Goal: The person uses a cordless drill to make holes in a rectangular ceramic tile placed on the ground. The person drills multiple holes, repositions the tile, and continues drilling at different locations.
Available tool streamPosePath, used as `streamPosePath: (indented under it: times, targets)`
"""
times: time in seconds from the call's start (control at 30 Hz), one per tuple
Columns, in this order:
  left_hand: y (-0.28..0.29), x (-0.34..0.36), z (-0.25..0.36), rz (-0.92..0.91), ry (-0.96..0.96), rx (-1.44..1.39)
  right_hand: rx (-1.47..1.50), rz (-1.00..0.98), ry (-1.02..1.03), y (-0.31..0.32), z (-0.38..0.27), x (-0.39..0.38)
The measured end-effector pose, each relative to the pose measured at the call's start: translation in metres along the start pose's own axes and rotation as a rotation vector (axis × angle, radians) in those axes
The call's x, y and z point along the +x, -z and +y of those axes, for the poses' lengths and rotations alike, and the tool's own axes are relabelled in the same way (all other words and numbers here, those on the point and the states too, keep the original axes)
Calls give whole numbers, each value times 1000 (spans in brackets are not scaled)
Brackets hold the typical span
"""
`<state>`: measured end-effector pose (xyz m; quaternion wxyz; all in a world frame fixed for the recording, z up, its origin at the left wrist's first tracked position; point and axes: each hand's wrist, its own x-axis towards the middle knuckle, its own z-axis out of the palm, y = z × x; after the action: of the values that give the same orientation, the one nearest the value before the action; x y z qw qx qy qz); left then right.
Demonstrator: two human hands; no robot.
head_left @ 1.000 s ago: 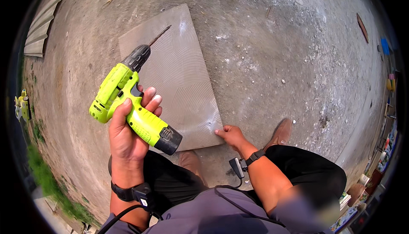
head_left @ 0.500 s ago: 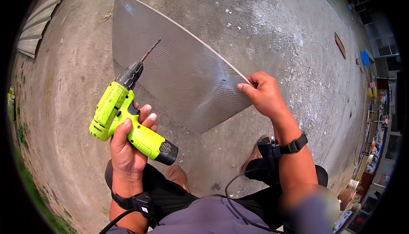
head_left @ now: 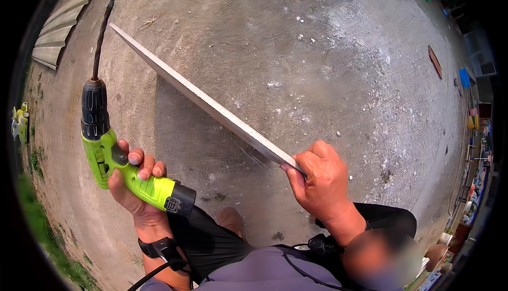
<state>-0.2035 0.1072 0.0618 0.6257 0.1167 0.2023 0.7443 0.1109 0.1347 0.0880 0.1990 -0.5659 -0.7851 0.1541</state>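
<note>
A lime-green cordless drill point(head_left: 153, 189) with a black chuck and battery is gripped by its handle in my left hand point(head_left: 143, 214). Its long dark bit points up and away toward the far left. My right hand point(head_left: 325, 187) pinches the near right end of a large flat tile point(head_left: 209, 105), thumb on one side and fingers on the other. The tile is tipped nearly edge-on, so mostly its pale narrow edge shows. It slants from my right hand to the far left, beyond the drill. Its broad faces are mostly hidden.
Dusty concrete ground point(head_left: 264, 63) with small white chips and the tile's shadow lies below. A corrugated sheet point(head_left: 63, 23) rests at the far left, above a grass strip point(head_left: 45, 227). A reddish-brown strip point(head_left: 435, 61) and a blue container point(head_left: 464, 77) sit at the right.
The tile has turned from showing its ridged grey face to nearly edge-on. My right hand has come nearer my body. The drill has shifted left, and its bit now points more steeply upward.
</note>
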Motion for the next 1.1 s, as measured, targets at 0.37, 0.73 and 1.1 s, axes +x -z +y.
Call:
streamPosePath:
  times: [0.37,0.73,1.1]
  targets:
    - [11,13,24,-142,2,-161,154,-212,51,-20,-43,-48]
    - [11,17,19,-157,47,-121,203,-207,44,-21,-43,-47]
    - [11,14,12,-173,53,-86,203,-252,41,-23,-45,-50]
